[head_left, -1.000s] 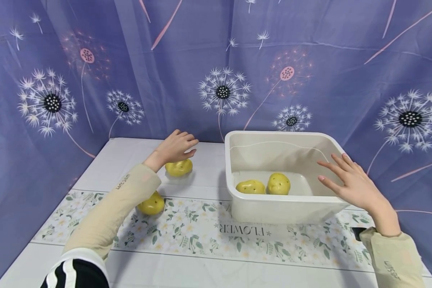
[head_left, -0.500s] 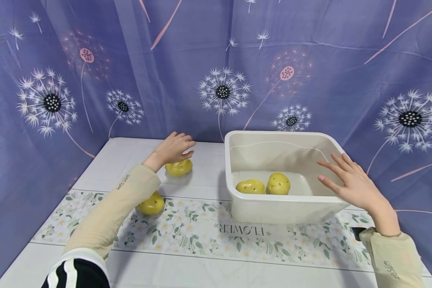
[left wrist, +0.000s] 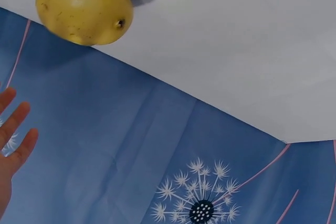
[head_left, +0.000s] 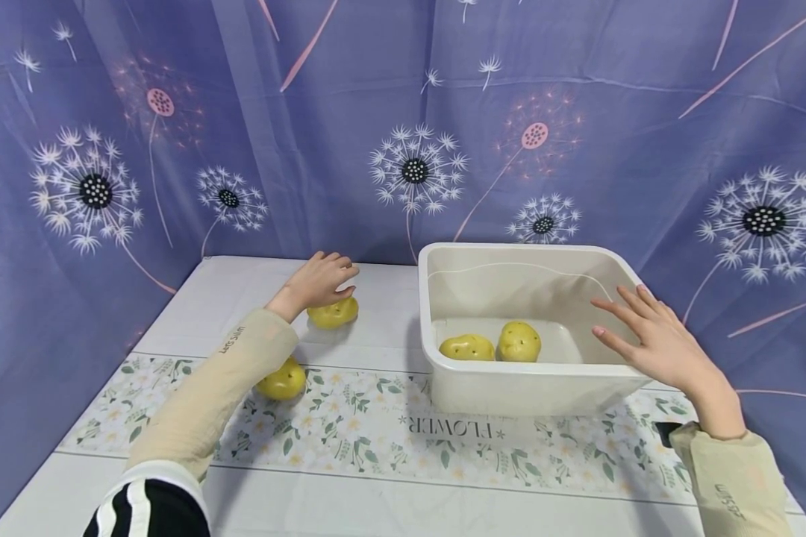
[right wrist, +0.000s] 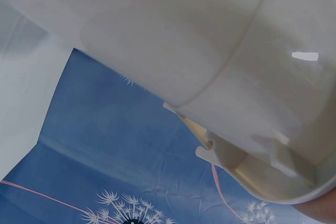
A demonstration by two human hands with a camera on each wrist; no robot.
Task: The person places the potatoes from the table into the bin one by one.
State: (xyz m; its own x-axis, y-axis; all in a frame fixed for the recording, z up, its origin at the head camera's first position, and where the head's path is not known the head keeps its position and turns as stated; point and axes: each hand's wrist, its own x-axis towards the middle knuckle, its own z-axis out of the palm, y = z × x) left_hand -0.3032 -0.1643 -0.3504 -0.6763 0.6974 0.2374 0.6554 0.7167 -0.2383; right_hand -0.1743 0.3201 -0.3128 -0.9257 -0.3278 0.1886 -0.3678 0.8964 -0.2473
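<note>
My left hand (head_left: 317, 280) hovers just above a yellow potato (head_left: 333, 313) on the table's far part, its fingers loosely bent. In the left wrist view the fingers (left wrist: 18, 142) show at the left edge, apart from the potato (left wrist: 86, 9). Another potato (head_left: 283, 380) lies nearer, partly behind the left forearm. Two more potatoes, one oblong (head_left: 467, 347) and one rounder (head_left: 519, 342), lie in a white plastic bin (head_left: 544, 388). At the bin's right rim is my right hand (head_left: 665, 339), fingers spread; in the right wrist view only a bit of it (right wrist: 320, 205) shows, against the rim.
The table carries a white cloth (head_left: 322, 492) with a flowered band and the word FLOWER. A blue-purple curtain (head_left: 322, 149) with dandelion prints hangs close behind and at both sides. The bin's walls rise well above the potatoes inside.
My left hand has shifted slightly left and down, closer to the far potato. The right hand, bin and potatoes stay where they were.
</note>
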